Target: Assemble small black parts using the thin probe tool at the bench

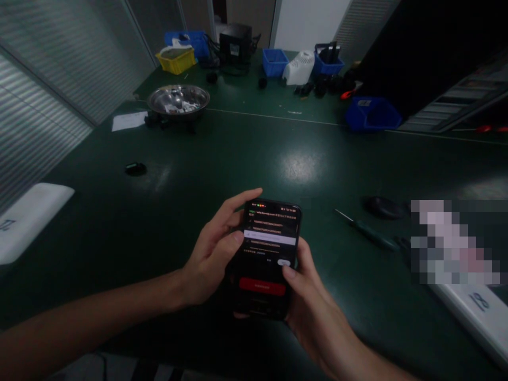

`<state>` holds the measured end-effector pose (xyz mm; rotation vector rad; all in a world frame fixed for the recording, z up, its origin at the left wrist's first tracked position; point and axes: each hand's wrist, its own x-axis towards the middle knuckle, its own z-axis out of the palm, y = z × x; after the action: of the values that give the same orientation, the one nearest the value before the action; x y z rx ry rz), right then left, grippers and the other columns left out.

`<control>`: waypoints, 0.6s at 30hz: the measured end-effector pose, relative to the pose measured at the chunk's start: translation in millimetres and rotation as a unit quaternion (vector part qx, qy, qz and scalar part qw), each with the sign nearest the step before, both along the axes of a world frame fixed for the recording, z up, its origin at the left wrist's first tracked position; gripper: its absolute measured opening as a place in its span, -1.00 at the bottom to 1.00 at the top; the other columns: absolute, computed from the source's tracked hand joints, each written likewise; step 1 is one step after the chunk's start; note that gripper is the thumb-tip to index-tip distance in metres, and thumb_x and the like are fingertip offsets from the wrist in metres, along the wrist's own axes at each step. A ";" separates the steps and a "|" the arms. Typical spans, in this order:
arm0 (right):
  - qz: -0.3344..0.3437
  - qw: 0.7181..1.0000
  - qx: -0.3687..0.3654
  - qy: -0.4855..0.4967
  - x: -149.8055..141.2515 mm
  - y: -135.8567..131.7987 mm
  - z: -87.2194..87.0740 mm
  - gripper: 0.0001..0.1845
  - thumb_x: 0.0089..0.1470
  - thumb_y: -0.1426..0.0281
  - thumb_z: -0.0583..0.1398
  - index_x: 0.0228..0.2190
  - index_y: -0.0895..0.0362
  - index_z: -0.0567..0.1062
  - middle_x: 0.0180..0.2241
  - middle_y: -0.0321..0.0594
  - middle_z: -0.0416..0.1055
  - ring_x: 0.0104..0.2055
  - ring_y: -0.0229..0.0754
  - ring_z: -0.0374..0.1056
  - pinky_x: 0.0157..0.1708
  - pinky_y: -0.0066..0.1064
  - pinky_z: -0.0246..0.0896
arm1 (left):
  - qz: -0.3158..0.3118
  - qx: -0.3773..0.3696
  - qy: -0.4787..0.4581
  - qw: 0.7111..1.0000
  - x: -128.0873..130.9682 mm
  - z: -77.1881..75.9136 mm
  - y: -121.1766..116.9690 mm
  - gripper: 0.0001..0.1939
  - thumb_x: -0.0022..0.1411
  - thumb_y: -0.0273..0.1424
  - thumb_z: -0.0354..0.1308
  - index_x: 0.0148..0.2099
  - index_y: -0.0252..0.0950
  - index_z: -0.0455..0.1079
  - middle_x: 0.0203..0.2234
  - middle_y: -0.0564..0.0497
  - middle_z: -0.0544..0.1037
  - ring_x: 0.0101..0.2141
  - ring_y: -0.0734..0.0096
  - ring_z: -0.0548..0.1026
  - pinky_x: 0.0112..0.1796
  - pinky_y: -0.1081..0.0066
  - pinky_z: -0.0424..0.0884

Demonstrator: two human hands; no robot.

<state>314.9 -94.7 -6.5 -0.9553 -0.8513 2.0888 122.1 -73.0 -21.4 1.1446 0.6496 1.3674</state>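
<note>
While our left hand point(216, 256) and right hand point(311, 288) grip the phone point(262, 287) by its two sides over the table point(178, 196), we see a screwdriver point(371, 233) to the phone's right, a bowl point(198, 107) beyond the phone to its left, and, farther that way, a yellow bin point(178, 64).

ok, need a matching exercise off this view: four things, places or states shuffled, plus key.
1. phone
2. screwdriver
3. metal bowl
4. yellow bin

A. just in front of a blue bin
B. white pieces inside it
C. between left hand and right hand
D. on the green table, right of both hands

Pairs: 1-C, 2-D, 3-B, 4-A
</note>
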 end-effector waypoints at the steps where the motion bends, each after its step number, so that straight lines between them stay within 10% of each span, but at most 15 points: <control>1: -0.001 1.000 -0.003 0.002 -0.3 0.0 0.0 -0.37 0.25 0.13 0.24 0.25 -0.32 0.13 0.15 -0.17 0.30 0.09 0.09 0.38 -0.13 0.07 0.49 | -0.003 -0.002 -0.003 1.000 0.2 -0.2 0.1 -0.47 0.43 -0.36 -0.01 0.40 -0.09 0.16 0.07 -0.09 0.56 -0.03 0.16 0.58 -0.02 0.22 0.53; 18: 0.009 1.000 -0.006 0.007 0.7 -0.8 0.9 -0.34 0.23 0.23 0.28 0.23 -0.31 0.12 0.21 -0.22 0.26 0.08 0.05 0.39 -0.11 0.03 0.50 | 0.030 -0.063 0.006 0.998 5.7 -3.0 1.9 -0.54 0.42 -0.36 0.08 0.32 -0.09 0.23 0.03 -0.08 0.58 -0.12 0.20 0.61 -0.14 0.28 0.59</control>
<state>315.6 -95.5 -5.7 -0.9411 -0.8428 2.1154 127.8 -71.1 -24.3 1.0404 0.7744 1.3515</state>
